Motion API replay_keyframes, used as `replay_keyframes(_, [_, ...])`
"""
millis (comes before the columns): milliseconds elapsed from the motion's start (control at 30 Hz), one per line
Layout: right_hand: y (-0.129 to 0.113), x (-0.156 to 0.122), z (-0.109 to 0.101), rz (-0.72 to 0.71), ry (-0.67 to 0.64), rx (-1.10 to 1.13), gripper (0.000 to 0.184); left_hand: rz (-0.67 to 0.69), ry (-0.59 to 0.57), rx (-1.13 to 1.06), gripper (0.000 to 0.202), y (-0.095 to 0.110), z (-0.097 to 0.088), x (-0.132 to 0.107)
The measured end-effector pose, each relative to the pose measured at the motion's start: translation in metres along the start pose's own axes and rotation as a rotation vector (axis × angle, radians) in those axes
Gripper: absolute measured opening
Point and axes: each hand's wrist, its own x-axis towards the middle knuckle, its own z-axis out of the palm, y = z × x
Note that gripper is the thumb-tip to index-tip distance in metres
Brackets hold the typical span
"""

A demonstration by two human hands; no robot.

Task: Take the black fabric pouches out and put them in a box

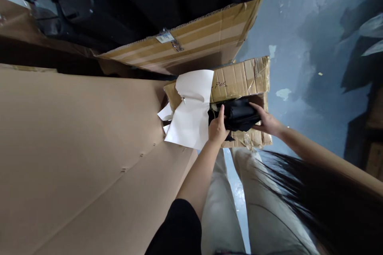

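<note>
Both hands grip the black bundle [237, 114] lying crosswise in the mouth of the small open carton [239, 81], the left hand [218, 129] clasping its near left end, the right hand [266, 121] its right end, white paper [191, 115] just left.

Left hand [218, 128] and right hand [267, 121] gripping black bundle [238, 114] at open cardboard box [239, 81]; white paper [191, 115] alongside.

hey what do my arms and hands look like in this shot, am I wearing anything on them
Both hands are bare: no gloves, rings or watch show on the left hand or the right hand. The left arm has a short black sleeve ending above the elbow. The right forearm is uncovered; its upper part is out of view.
</note>
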Motion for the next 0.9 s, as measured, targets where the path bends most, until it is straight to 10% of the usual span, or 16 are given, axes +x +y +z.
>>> replay_keyframes(267, [-0.012,0.012,-0.010,-0.147,-0.014,0.032,0.097,0.298,-0.018,0.275,0.023,0.000,-0.012,-0.008])
replay_keyframes(467, [-0.002,0.007,-0.003,0.050,-0.127,0.374,0.098,0.472,-0.012,0.306,0.024,0.020,-0.031,0.002])
replay_keyframes(700, [-0.029,0.001,-0.026,0.018,0.148,0.529,0.079,0.498,-0.042,0.216,0.033,0.039,-0.074,0.026])
replay_keyframes(900, [-0.038,-0.002,-0.022,0.016,0.179,0.648,0.053,0.483,-0.114,0.191,0.032,0.039,-0.064,0.013])
